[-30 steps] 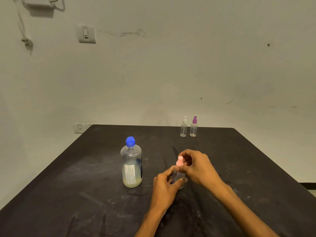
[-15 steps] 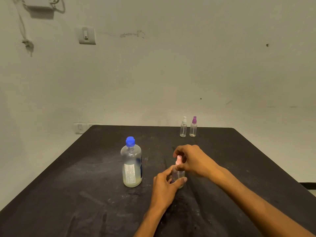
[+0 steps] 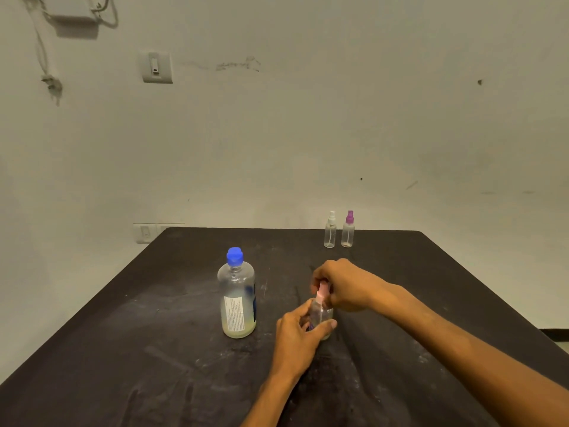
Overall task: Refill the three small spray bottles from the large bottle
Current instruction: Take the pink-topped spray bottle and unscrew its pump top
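Hands met over a small pink-topped spray bottle [image 3: 321, 314] near the middle of the dark counter [image 3: 123, 349]. The left hand [image 3: 297, 337] gripped its clear body, apparently to steady it upright, while the right hand [image 3: 345, 285] curled around the pink sprayer, seemingly to unscrew it for filling. The large bottle [image 3: 237, 300], blue cap on and liquid low in its base, stood just to the left of the hands, close by for pouring. Two more spray bottles, one white-topped [image 3: 330, 231] and one purple-topped [image 3: 348, 230], waited side by side at the counter's far edge, well apart, with nothing between them and the hands.
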